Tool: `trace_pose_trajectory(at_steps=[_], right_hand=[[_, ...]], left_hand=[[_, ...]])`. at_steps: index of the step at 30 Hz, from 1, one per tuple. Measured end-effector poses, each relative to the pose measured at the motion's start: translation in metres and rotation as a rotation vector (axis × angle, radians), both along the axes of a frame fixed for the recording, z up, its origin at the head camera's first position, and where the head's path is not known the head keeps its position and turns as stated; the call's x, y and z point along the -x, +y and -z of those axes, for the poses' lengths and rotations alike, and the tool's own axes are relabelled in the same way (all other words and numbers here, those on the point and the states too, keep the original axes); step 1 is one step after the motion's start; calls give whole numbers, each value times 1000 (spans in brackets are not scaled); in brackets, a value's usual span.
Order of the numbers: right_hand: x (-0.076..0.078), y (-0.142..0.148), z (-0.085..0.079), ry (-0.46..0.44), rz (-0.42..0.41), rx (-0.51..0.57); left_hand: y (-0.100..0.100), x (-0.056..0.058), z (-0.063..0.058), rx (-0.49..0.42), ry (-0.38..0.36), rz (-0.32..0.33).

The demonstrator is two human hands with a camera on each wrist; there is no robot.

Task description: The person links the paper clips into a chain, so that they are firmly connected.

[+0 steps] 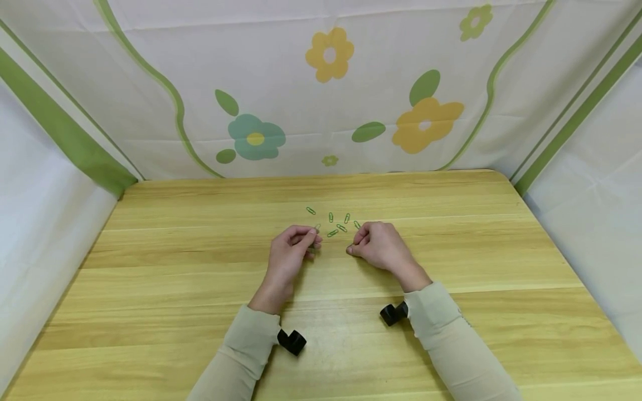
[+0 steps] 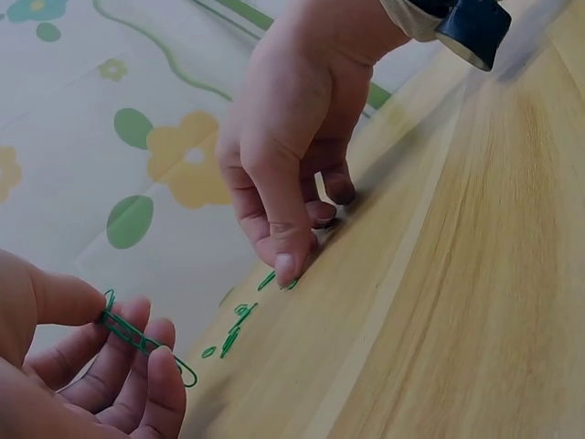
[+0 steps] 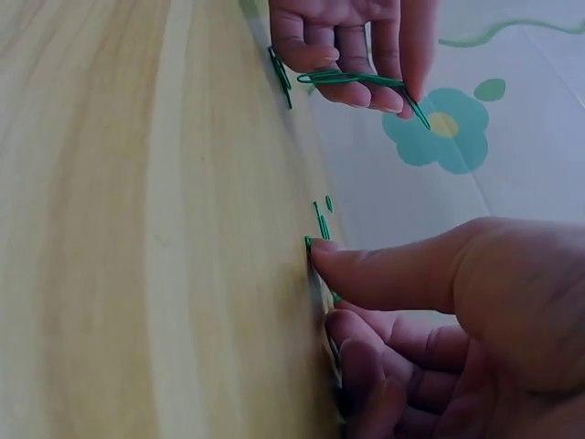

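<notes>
Two-handed, working low over the worktop (image 1: pixel 150 267). Holding an apparent short chain of green paper clips (image 2: pixel 128 331) in the left hand (image 1: pixel 290 252), pinching near one end with the thumb and supporting the rest along the fingers, presumably steadying it against tangling. Poising the right hand (image 1: pixel 383 246) low with thumb and fingers curled close together, probably suiting thin wire; not being able to tell whether pinching a clip. Facing loose clips (image 1: pixel 341 228) scattered on the worktop between and beyond the hands, likely allowing separate pickup.
</notes>
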State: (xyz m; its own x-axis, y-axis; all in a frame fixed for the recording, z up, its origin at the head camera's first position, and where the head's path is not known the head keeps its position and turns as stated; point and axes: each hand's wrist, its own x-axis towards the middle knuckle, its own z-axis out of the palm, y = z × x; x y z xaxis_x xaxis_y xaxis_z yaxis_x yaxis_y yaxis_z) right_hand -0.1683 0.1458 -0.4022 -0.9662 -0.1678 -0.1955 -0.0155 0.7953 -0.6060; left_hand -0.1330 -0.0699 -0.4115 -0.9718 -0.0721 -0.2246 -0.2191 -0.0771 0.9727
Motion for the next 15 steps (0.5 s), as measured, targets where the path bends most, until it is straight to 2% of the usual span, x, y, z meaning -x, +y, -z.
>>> trace_pose_trajectory(at_steps=[5,12,15], right_hand=[[1,2,1,-17,15,72],[4,5,7,4,27,194],[5,3,10,-24,39,291]], left_hand=[[2,-1,0,-33,-9,23],[4,-2,8,-89,11,65],[5,-3,11,-84,16,87]])
